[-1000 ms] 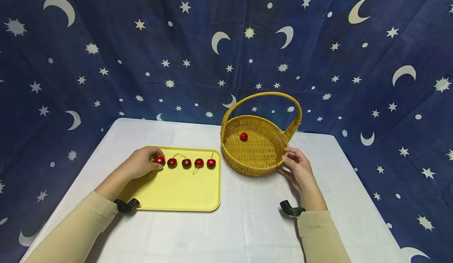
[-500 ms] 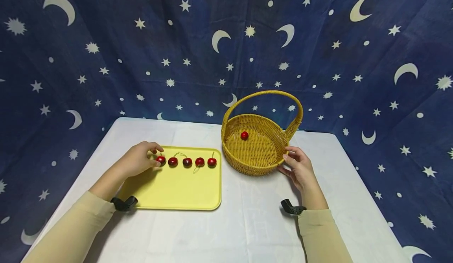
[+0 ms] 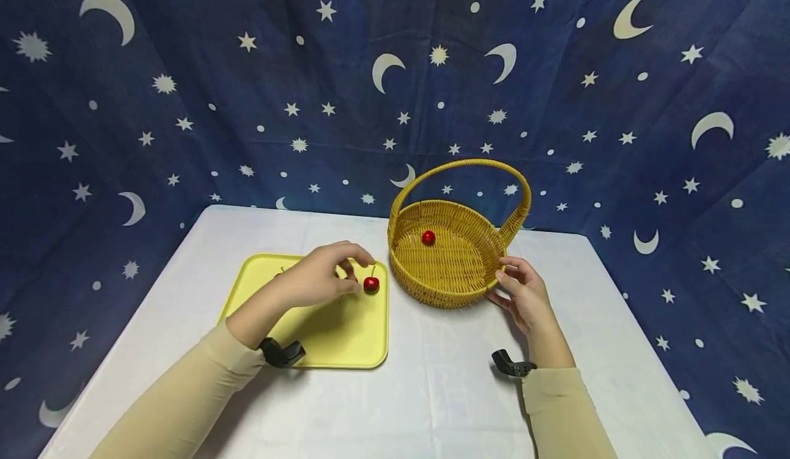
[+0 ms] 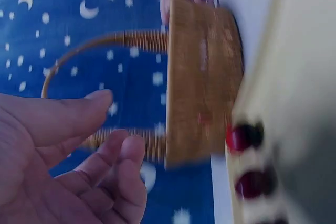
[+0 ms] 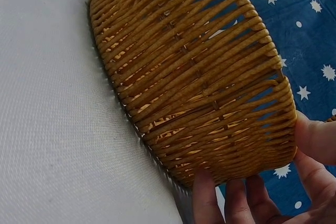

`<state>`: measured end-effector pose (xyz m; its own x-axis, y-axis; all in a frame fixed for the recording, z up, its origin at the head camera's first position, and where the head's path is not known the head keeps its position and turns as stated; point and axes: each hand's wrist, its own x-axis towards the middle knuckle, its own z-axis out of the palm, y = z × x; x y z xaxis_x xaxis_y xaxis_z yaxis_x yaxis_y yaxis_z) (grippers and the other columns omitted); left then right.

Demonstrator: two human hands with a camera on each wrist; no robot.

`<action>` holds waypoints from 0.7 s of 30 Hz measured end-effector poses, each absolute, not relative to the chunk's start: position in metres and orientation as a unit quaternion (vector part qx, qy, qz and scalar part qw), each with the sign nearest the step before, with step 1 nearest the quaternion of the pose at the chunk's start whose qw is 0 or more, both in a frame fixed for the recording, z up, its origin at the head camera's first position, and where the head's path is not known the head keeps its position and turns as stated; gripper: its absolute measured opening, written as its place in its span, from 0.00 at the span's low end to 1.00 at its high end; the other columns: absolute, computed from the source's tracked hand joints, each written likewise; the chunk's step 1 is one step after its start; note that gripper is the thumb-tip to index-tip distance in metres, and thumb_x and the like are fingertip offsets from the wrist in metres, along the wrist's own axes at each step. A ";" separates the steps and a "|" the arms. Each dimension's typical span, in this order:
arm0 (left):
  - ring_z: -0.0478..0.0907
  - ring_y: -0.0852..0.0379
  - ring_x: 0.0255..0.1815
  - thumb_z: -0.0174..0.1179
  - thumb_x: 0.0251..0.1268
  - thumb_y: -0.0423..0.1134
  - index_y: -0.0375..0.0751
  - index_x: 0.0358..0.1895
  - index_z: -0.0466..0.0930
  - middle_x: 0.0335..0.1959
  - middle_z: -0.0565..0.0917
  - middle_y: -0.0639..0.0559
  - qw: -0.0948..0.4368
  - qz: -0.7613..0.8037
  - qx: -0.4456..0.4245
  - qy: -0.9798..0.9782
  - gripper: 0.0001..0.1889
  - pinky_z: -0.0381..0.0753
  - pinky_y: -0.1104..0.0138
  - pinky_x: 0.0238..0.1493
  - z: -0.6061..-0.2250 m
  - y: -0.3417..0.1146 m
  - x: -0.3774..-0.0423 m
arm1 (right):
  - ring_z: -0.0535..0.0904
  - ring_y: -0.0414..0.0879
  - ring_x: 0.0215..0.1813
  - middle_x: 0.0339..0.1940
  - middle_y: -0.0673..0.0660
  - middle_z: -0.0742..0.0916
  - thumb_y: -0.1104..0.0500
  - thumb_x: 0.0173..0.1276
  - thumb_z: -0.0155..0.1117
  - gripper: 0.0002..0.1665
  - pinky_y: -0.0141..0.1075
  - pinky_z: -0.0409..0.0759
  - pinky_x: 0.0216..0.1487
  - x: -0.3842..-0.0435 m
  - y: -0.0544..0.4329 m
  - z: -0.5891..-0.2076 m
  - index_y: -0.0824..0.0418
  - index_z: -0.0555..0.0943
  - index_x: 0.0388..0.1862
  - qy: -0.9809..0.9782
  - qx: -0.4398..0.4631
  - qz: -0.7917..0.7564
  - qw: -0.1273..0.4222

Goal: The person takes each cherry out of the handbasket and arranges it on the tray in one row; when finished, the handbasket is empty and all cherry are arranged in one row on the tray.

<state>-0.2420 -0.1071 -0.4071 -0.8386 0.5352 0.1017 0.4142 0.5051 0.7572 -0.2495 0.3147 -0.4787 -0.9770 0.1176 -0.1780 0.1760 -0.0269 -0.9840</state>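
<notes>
My left hand (image 3: 315, 277) hovers over the yellow tray (image 3: 348, 342), thumb and fingers apart with nothing between them. A red cherry (image 3: 371, 285) with an upright stem sits just right of its fingertips. The hand and forearm hide most of the row of cherries; in the left wrist view, two dark red ones show clearly, including the nearer cherry (image 4: 254, 183). My right hand (image 3: 526, 298) grips the right side of the woven basket (image 3: 426, 294), thumb at the rim and fingers against the wall below. One red cherry (image 3: 428, 237) lies inside the basket.
The basket's tall arched handle (image 3: 472, 162) rises above its rim. Basket and tray stand side by side on a white-covered table (image 3: 444, 390). A dark blue curtain (image 3: 345, 88) with moons and stars hangs behind the table and at both sides.
My left hand has let go of the leftmost cherry, leaving it on the tray, and moved right along the row toward the rightmost one. The right hand stays on the basket.
</notes>
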 end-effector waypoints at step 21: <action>0.71 0.37 0.80 0.68 0.68 0.27 0.41 0.81 0.67 0.80 0.71 0.38 0.152 0.505 0.193 0.827 0.38 0.72 0.45 0.79 -0.427 0.051 -0.345 | 0.83 0.48 0.62 0.61 0.52 0.75 0.62 0.83 0.60 0.22 0.46 0.90 0.57 -0.252 0.316 -0.481 0.59 0.72 0.71 0.699 0.107 -0.707 0.019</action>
<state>-0.3447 0.0506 -0.4270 -0.8789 0.4737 -0.0568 0.1655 0.4144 0.8949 -0.2519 0.3162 -0.4808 -0.9763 0.1234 -0.1780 0.1767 -0.0216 -0.9840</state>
